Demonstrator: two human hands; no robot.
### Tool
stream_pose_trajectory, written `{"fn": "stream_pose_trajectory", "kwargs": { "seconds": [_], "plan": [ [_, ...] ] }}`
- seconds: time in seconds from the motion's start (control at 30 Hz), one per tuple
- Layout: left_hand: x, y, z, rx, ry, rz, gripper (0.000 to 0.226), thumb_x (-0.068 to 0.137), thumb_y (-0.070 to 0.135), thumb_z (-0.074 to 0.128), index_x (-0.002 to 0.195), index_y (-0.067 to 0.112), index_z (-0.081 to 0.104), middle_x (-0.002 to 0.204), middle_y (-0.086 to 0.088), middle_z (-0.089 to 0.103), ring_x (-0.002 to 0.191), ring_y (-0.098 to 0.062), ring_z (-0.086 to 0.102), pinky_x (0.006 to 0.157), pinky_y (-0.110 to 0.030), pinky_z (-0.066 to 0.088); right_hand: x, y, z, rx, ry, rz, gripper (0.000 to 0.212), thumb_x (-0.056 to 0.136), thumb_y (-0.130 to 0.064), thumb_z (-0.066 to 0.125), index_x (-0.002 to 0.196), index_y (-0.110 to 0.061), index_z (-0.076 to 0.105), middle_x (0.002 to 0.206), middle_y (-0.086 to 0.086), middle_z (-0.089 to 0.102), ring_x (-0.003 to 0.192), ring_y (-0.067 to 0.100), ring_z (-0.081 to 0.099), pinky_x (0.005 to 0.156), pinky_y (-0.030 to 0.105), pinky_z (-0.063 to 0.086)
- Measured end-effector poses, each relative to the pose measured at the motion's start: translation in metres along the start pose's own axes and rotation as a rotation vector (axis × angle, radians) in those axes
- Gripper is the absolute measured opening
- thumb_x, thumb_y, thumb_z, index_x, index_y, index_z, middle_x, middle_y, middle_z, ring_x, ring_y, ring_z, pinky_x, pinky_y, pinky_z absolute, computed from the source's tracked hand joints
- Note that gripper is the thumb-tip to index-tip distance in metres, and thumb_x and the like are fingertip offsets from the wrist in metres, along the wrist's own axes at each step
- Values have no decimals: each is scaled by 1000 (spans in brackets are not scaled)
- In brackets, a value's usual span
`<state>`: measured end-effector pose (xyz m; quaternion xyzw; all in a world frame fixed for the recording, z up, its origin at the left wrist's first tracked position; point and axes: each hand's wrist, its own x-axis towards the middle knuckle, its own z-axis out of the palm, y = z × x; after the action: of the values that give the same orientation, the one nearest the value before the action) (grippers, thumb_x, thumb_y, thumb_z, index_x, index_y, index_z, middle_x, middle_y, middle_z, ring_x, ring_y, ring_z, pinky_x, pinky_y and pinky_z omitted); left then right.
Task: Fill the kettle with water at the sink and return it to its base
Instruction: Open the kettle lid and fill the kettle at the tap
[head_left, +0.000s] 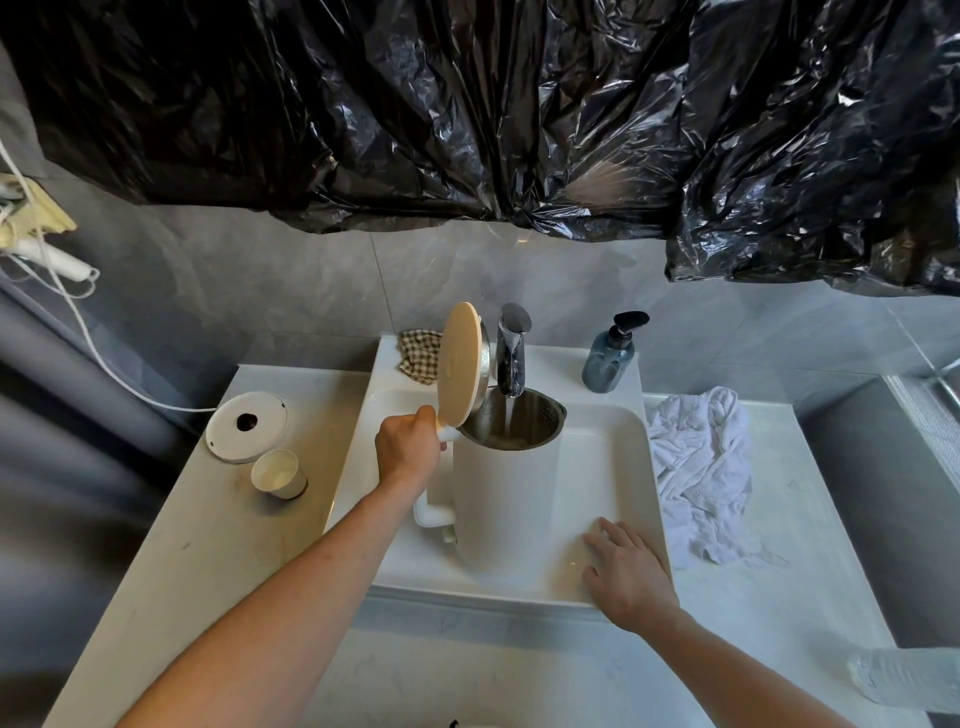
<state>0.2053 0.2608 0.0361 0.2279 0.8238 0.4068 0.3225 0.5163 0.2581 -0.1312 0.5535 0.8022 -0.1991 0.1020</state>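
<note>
A white electric kettle (506, 499) stands upright in the white sink (613, 441), its beige lid (460, 364) hinged up. Water runs from the chrome tap (511, 348) straight into the kettle's open steel mouth. My left hand (408, 449) grips the top of the kettle's handle, at the left of the body. My right hand (626, 574) rests flat, fingers apart, on the sink's front right rim and holds nothing. The kettle's round white base (247, 426) lies on the counter left of the sink, with a white cord running off to the left wall.
A beige cup (278, 473) stands just in front of the base. A checked cloth (421, 356) lies behind the sink at the left, a blue soap pump bottle (608, 358) at the right. A crumpled white towel (701, 467) covers the right counter. Black plastic sheeting (467, 114) hangs above.
</note>
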Motion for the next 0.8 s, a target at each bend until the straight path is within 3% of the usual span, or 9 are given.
{"fn": "stream_pose_trajectory", "kwargs": {
  "seconds": [0.5,0.63,0.8],
  "plan": [
    [-1,0,-1,4,8,8,45,101,26,42,86,-4,73,69,-6,67,61,-15,56,55,-25,33,-7,-6,-10,17,7,-15,73,76,-54,20,134,-30,57,163,1,38,151,26,32,122,42,29],
    [-1,0,-1,3,15,2,46,99,26,43,84,-5,74,67,-5,67,61,-14,56,55,-25,33,-6,-6,-9,-7,-2,-13,61,80,-47,30,133,-32,57,161,-1,40,149,25,35,121,39,31],
    [-1,1,-1,1,10,-3,45,99,26,43,86,-4,74,73,-8,70,62,-14,56,54,-25,33,-5,-4,-7,-8,-15,-3,59,78,-47,29,129,-33,57,159,-1,43,147,25,37,120,40,32]
  ]
}}
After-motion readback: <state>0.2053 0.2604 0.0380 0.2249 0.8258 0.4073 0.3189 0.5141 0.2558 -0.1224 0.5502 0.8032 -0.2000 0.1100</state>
